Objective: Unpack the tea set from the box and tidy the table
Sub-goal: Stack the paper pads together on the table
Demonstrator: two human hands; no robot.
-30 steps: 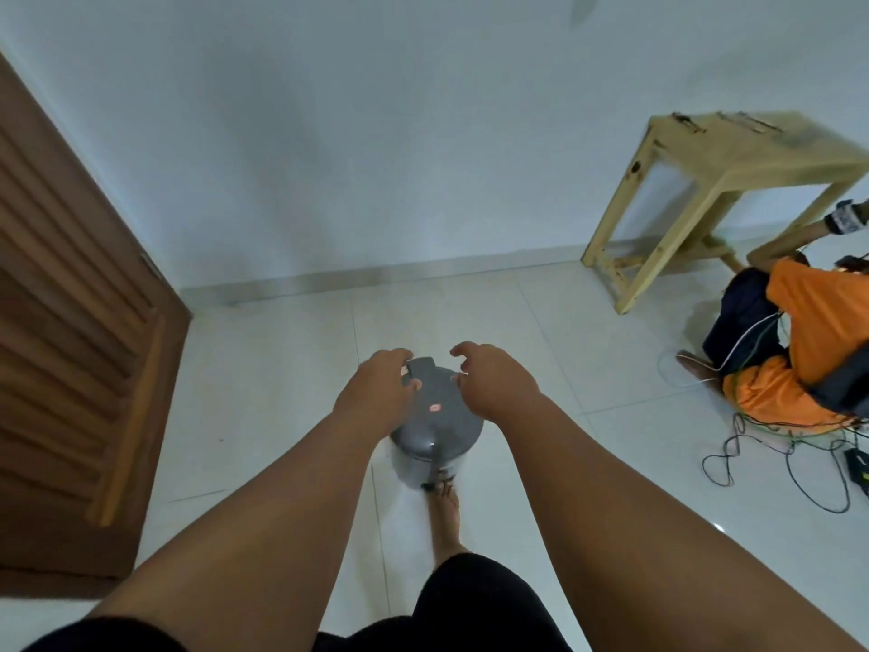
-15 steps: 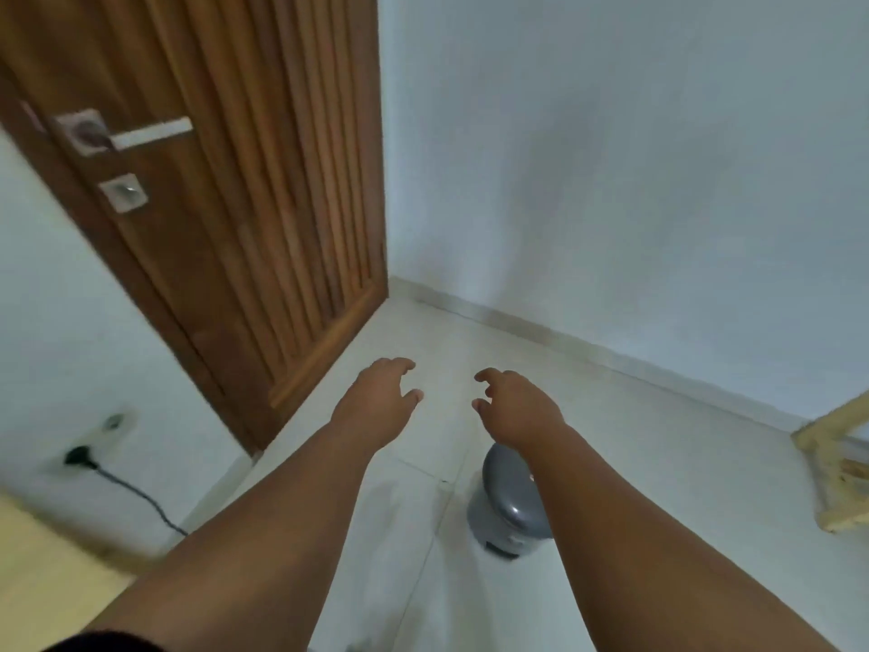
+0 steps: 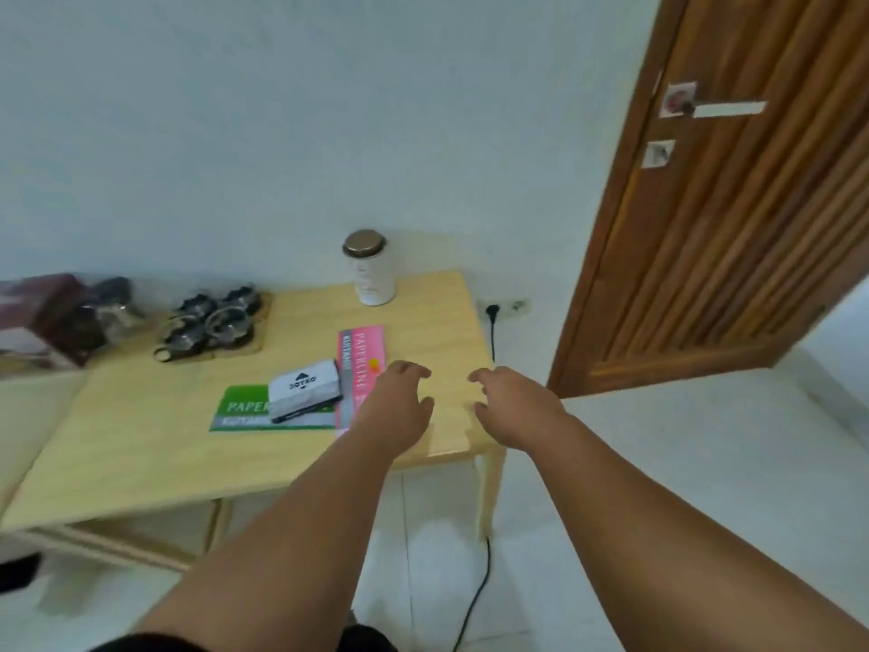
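A pale wooden table [image 3: 141, 444] stands against the wall. Left hand [image 3: 395, 409] and right hand [image 3: 515, 407] hover spread, empty. The glass tea set [image 3: 211, 324] sits at ten o'clock; she should gather the pink packet [image 3: 359, 364] flat.

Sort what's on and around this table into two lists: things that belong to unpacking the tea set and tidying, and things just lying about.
Belongs to the job:
dark red box
glass cups on the wooden tray
table
green paper pack, pink paper pack and white pouch, as clutter to tidy

Just lying about:
white canister
wall socket
black cable
door
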